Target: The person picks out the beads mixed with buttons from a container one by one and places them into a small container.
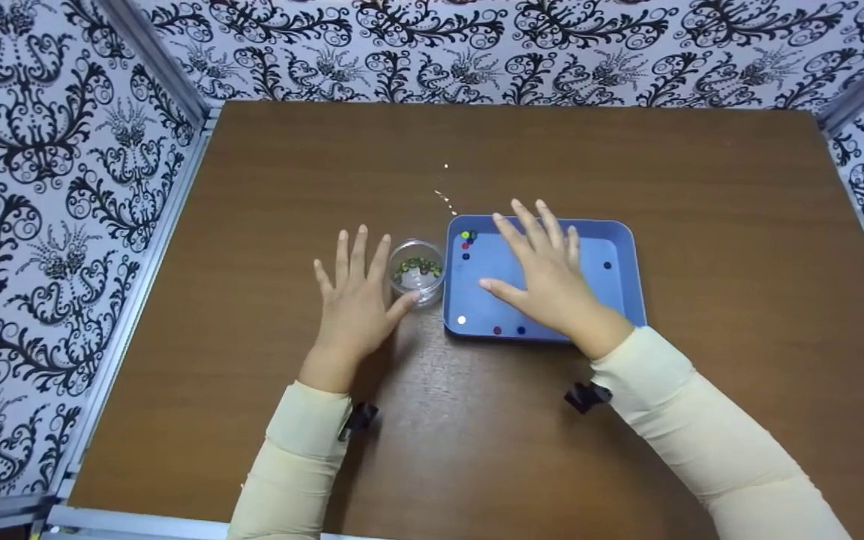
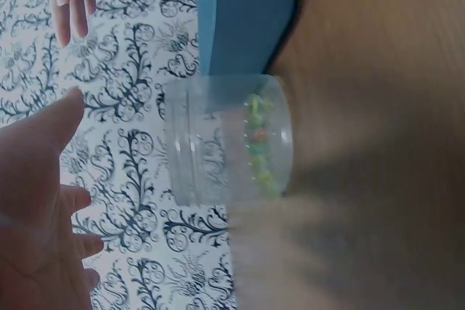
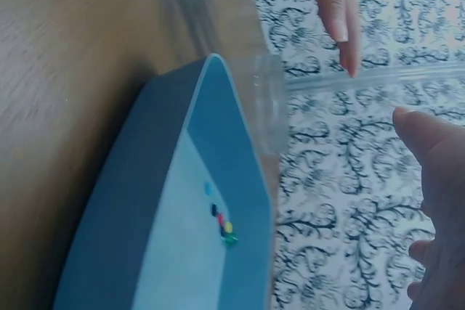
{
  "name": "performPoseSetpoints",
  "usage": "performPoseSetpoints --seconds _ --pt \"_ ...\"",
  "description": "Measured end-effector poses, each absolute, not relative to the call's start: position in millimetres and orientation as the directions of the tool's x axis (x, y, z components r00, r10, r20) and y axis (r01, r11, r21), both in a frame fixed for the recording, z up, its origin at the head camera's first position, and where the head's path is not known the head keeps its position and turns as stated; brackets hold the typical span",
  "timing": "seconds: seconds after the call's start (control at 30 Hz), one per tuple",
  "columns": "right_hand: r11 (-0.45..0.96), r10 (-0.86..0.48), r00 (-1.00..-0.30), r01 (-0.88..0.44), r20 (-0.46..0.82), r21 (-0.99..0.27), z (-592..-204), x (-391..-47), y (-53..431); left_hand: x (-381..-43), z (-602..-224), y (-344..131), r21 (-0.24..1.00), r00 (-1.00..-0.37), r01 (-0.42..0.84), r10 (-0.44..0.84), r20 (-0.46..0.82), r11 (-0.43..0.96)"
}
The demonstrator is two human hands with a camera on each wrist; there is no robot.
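Note:
My left hand (image 1: 355, 311) hovers with spread, straight fingers just left of a clear round plastic jar (image 1: 417, 274), its thumb overlapping the jar's near rim in the head view. Inside the jar, small green and yellow beads (image 2: 259, 143) show through the wall, with an orange one among them. Over a blue rectangular tray (image 1: 619, 247), my right hand (image 1: 548, 281) is held palm down, fingers spread, holding nothing. Several small beads in dark blue, red, yellow, green and white lie in the tray, such as a white bead (image 1: 461, 320); the right hand hides part of its floor.
Behind the tray's far left corner, a short line of tiny pale bits (image 1: 445, 199) lies on the brown wooden table (image 1: 312, 165). Patterned panels (image 1: 469, 52) in metal frames close off the back and sides. A black wrist-camera mount (image 1: 587, 397) juts from the right cuff.

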State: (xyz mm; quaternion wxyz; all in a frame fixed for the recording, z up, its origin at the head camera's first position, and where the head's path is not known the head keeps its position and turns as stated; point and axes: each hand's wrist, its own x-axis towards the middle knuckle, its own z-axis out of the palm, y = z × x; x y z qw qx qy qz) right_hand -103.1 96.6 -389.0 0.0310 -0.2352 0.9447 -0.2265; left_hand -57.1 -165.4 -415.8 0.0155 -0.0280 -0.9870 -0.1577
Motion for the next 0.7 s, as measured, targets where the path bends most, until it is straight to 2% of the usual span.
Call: performPoseSetpoints --seconds 0.27,0.7 --pt "0.801 -0.428 -0.901 -0.416 0.075 -0.430 -379 -95 119 -53 -405 -158 0.288 -0.992 0.113 0.093 0.081 0.951" --pt "0.814 -0.401 -0.912 -0.396 0.083 -0.425 -382 -96 141 -57 -402 -154 0.296 -0.993 0.113 0.100 0.057 0.949"
